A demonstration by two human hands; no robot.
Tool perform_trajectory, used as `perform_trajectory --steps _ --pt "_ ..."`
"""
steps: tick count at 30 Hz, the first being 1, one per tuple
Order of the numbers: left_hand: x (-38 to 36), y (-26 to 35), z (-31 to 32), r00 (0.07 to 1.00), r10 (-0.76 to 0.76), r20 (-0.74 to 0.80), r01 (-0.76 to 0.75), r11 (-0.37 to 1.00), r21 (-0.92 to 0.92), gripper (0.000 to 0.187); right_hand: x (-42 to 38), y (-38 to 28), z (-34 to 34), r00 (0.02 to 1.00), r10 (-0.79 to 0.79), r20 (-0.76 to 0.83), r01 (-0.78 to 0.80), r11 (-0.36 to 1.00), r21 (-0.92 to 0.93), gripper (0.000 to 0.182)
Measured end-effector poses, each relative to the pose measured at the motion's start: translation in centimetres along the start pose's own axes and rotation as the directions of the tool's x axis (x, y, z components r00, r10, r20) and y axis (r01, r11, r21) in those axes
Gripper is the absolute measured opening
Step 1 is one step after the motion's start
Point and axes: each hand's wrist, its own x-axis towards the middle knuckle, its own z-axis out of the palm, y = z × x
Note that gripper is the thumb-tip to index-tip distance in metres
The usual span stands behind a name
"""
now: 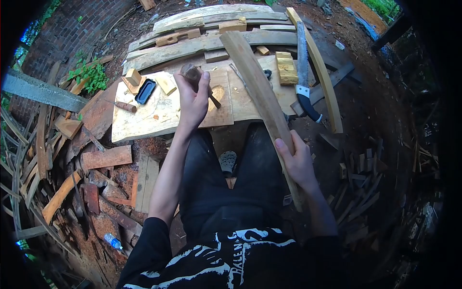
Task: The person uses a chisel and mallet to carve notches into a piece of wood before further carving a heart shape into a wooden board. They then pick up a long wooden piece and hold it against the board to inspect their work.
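Observation:
My left hand (194,102) is closed around the wooden handle of a chisel (215,100), whose dark metal blade points down over a flat board (223,115). A shallow hollow with lighter wood shows in that board. My right hand (299,161) grips a long wooden plank (257,84) near its lower end. The plank slants up and away across the right part of the workbench (156,113), its far end above the stacked boards. Fingers of my left hand hide part of the chisel.
A handsaw (302,62) and a yellowish wood block (287,70) lie at the right. On the left are a black tray (145,91), a small wood block (133,76) and a wooden-handled tool (126,106). Curved boards (187,57) line the back; scrap wood (107,157) and a bottle (113,241) litter the ground.

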Motion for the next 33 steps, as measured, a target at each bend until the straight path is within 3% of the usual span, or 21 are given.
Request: perform_trajectory --steps 15,26,33 --pt "-0.2 -0.5 0.2 0.994 0.066 -0.092 -0.061 0.996 0.060 0.027 0.2 -0.9 0.1 0.998 0.043 0.042 -0.044 0.998 0.036 0.038" --pt "-0.7 -0.7 0.3 0.989 0.077 -0.128 -0.077 0.997 0.003 0.029 0.4 -0.6 -0.1 0.998 0.042 0.051 -0.041 0.999 -0.015 0.038" --pt "-0.7 -1.0 0.4 0.984 0.090 -0.152 -0.090 0.996 0.008 0.029 0.3 -0.9 0.3 1.000 0.016 0.026 -0.017 0.999 0.047 0.039"
